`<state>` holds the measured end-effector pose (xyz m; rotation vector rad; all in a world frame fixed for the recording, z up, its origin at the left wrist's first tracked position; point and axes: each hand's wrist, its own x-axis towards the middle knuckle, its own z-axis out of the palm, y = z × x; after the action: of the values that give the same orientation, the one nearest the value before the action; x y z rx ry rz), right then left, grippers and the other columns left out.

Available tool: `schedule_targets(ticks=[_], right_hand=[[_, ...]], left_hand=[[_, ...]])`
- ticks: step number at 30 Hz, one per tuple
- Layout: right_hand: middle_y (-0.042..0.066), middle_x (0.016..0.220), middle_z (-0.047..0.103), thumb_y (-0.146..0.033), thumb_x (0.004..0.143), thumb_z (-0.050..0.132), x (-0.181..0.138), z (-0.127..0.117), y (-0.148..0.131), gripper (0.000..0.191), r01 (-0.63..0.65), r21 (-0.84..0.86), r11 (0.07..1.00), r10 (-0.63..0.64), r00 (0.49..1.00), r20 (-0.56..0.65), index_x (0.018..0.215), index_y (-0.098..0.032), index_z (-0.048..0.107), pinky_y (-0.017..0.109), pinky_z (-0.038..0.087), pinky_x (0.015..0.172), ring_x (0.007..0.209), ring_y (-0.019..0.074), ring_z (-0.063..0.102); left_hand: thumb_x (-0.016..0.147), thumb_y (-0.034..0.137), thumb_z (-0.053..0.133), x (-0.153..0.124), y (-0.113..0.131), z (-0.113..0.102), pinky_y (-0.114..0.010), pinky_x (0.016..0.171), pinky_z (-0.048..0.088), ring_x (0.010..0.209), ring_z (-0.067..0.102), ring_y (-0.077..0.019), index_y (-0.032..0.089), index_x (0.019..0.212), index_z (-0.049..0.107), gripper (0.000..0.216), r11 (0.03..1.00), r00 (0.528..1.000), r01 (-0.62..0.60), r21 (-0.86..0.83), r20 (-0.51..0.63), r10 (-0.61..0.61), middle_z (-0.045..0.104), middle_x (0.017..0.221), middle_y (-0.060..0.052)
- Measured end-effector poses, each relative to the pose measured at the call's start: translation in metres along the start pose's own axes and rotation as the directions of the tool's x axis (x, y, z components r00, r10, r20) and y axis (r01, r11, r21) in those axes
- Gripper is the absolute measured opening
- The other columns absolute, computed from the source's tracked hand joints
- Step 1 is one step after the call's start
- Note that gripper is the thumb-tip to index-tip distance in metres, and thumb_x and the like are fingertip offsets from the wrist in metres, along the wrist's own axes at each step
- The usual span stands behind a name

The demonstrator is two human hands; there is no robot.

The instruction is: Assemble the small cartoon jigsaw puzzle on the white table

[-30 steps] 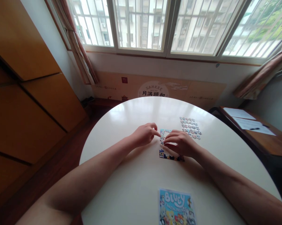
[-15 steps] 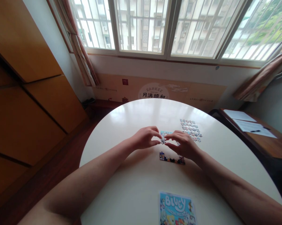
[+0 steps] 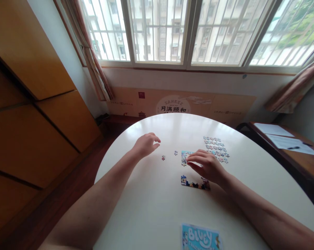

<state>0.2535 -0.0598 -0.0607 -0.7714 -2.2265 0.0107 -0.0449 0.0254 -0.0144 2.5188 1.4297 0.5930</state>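
Observation:
Raised over the white table, my left hand (image 3: pixel 145 144) has its thumb and fingers apart with nothing between them. Two loose jigsaw pieces lie to its right: one puzzle piece (image 3: pixel 163 157) close by, another puzzle piece (image 3: pixel 176 152) a little farther. My right hand (image 3: pixel 207 165) rests over a joined blue-topped puzzle section (image 3: pixel 184 158), its fingers stretched toward the section's left side and partly covering it. Thumb and forefinger look slightly apart there. Below that hand is a second joined strip, the dark lower puzzle section (image 3: pixel 193 184), separate from the upper one.
Rows of loose puzzle pieces (image 3: pixel 216 149) lie beyond my right hand. A blue "Bluey" picture sheet (image 3: pixel 201 238) is at the near side of the round white table (image 3: pixel 146 208). A wooden side table (image 3: pixel 303 163) with papers stands right; wooden cabinets (image 3: pixel 55 139) stand left.
My left hand has moved left, away from the upper puzzle section and my right hand. Two loose pieces now show between the hands. My right hand stays over the section.

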Motion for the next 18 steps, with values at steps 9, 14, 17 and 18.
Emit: schedule_targets(ticks=[9, 14, 17, 18], right_hand=[[0.001, 0.084, 0.077, -0.023, 0.096, 0.061, 0.017, 0.015, -0.022, 0.017, 0.03, -0.039, 0.999, -0.025, 0.991, 0.128, 0.084, -0.024, 0.073, 0.035, 0.047, 0.074, 0.076, 0.0179, 0.065], [0.0, 0.083, 0.076, -0.024, 0.096, 0.061, 0.02, 0.021, -0.025, 0.017, 0.026, -0.019, 0.999, -0.021, 0.979, 0.205, 0.084, -0.026, 0.074, 0.034, 0.044, 0.076, 0.079, 0.0179, 0.063], [0.001, 0.088, 0.077, -0.025, 0.096, 0.061, 0.018, 0.019, -0.024, 0.014, 0.044, -0.021, 0.999, -0.039, 0.977, 0.209, 0.091, -0.026, 0.074, 0.036, 0.044, 0.077, 0.081, 0.019, 0.063], [0.001, 0.09, 0.077, -0.025, 0.096, 0.061, 0.018, 0.017, -0.023, 0.014, 0.05, -0.031, 0.998, -0.043, 0.98, 0.197, 0.094, -0.026, 0.074, 0.036, 0.045, 0.077, 0.081, 0.0193, 0.064]], left_hand=[[0.081, 0.016, 0.071, -0.005, 0.005, -0.001, -0.028, 0.073, 0.046, 0.077, 0.066, -0.0171, 0.027, 0.1, 0.079, 0.023, 0.974, 0.938, -0.211, -0.086, 0.262, 0.226, 0.074, 0.104, -0.003], [0.081, 0.013, 0.068, -0.005, 0.003, 0.004, -0.026, 0.072, 0.045, 0.079, 0.067, -0.0165, 0.029, 0.099, 0.08, 0.027, 0.964, 0.913, -0.233, -0.129, 0.313, 0.262, 0.073, 0.103, -0.003], [0.081, 0.014, 0.068, -0.003, 0.003, 0.007, -0.025, 0.072, 0.044, 0.079, 0.066, -0.0161, 0.029, 0.092, 0.081, 0.022, 0.955, 0.903, -0.252, -0.155, 0.317, 0.29, 0.072, 0.096, -0.002], [0.081, 0.016, 0.069, -0.003, 0.003, 0.007, -0.025, 0.072, 0.044, 0.079, 0.066, -0.0161, 0.029, 0.09, 0.081, 0.02, 0.953, 0.903, -0.257, -0.161, 0.311, 0.296, 0.072, 0.095, -0.002]])
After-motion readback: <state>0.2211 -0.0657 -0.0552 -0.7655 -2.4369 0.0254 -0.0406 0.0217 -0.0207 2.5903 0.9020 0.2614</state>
